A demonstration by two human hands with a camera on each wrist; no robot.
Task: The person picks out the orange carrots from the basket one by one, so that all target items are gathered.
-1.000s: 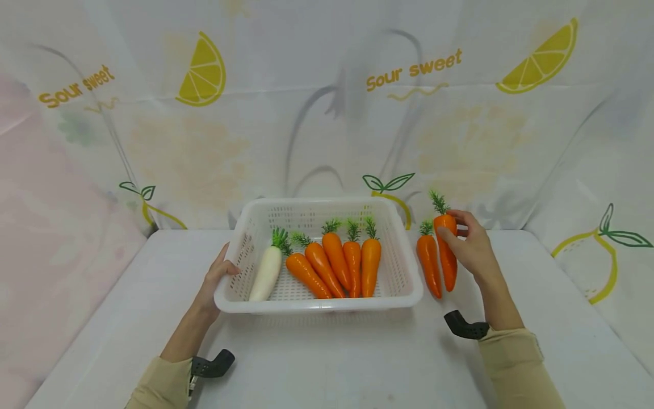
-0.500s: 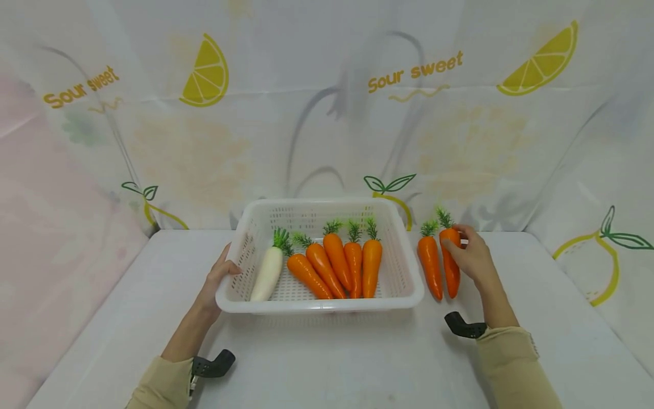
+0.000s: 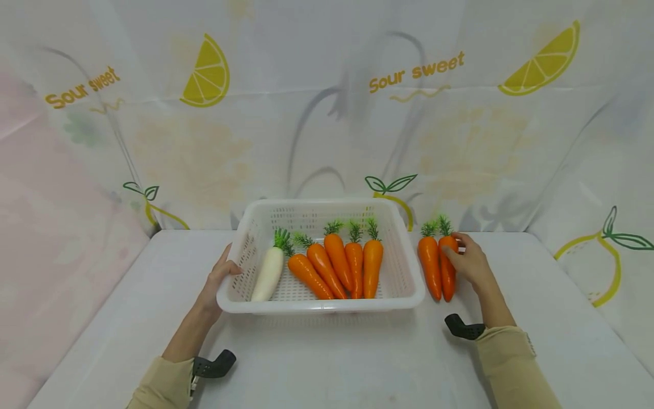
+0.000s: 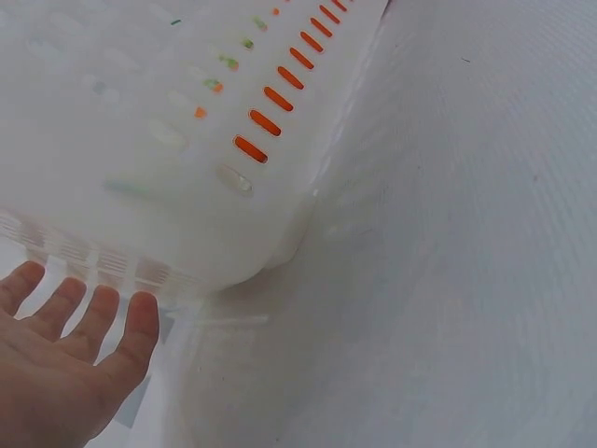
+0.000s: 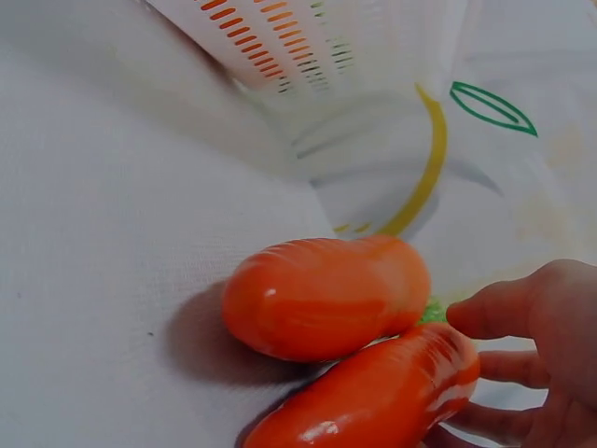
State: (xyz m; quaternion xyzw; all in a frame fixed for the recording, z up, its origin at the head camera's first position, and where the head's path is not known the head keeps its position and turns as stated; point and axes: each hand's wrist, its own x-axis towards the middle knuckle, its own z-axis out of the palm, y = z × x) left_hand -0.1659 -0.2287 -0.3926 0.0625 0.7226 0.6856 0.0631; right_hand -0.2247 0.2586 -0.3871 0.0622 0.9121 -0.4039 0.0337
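Note:
A white plastic basket (image 3: 321, 305) stands on the table, with a white radish (image 3: 268, 274) and several orange carrots (image 3: 309, 277) lying in it. My left hand (image 3: 217, 284) grips the basket's left side, its thumb over the rim; in the left wrist view its fingers (image 4: 140, 322) touch the slotted wall. To the right of the basket, two carrots lie side by side with their green tops toward the back. My right hand (image 3: 470, 262) holds the right-hand carrot (image 3: 448, 275) near its top, between thumb and fingers. The other carrot (image 3: 430, 267) lies against its left side.
The white table (image 3: 327, 363) ends at a printed cloth backdrop (image 3: 286, 142) close behind the basket. Another stretch of cloth (image 3: 51, 238) hangs along the left. A black wrist camera mount (image 3: 464, 328) juts from each sleeve.
My right hand has lowered the carrot and brought it left, up against the other loose carrot. The left hand stays on the basket, which has not moved on the table.

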